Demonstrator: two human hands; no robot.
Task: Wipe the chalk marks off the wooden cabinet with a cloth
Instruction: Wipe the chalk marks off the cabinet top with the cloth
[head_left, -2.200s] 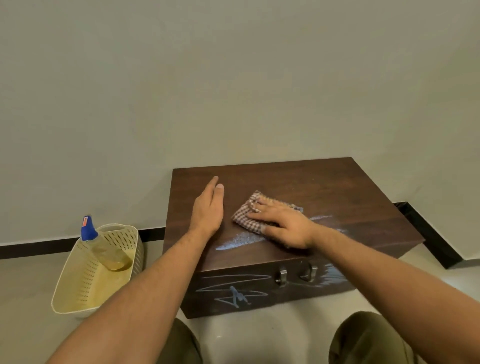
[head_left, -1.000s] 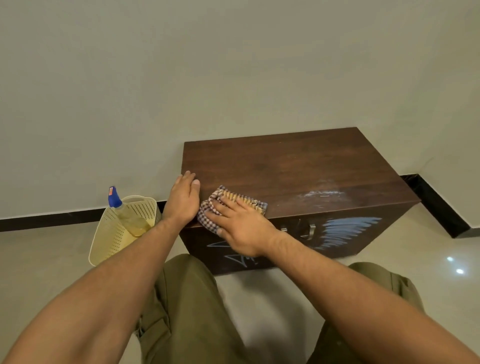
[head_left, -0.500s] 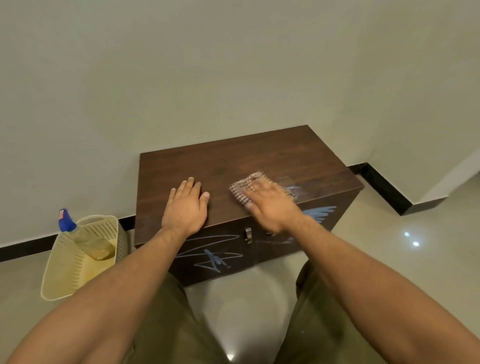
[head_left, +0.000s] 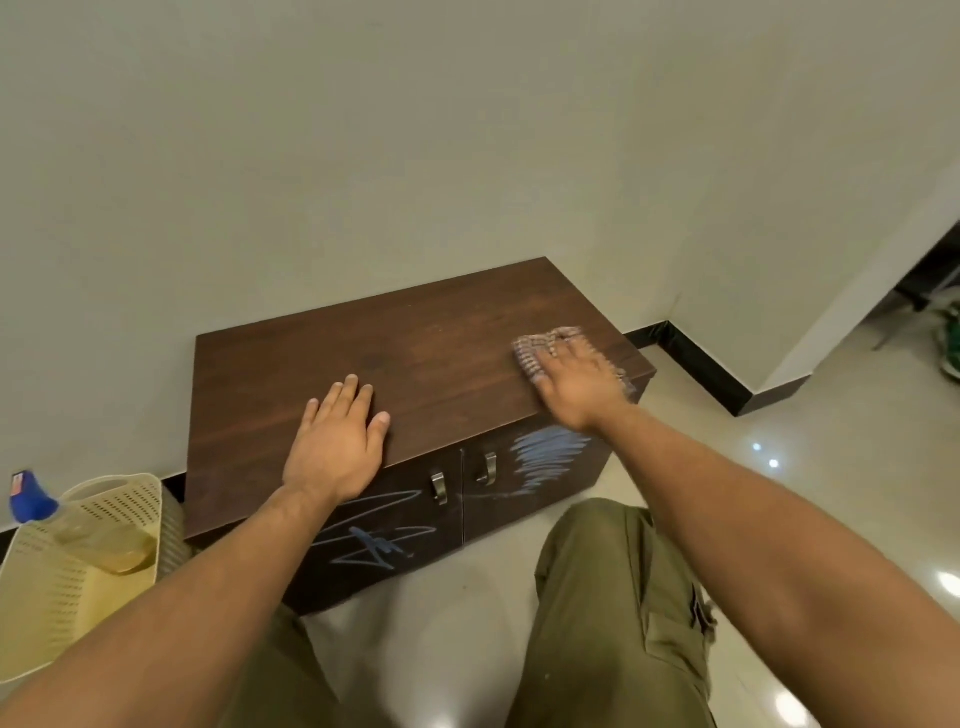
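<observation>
i see the right hand (head_left: 576, 387) pressing the cloth (head_left: 532, 349) flat on the cabinet (head_left: 415, 353) top's right end. the left hand (head_left: 337, 441) lies spread near its front edge.

Two bare forearms, uncovered to the frame's lower corners, end in a left hand (head_left: 337, 441) at centre and a right hand (head_left: 576, 384) at right of centre. Olive-green trousers (head_left: 613, 613) fill the bottom edge, with a stitched side pocket (head_left: 693, 613) at lower right.
</observation>
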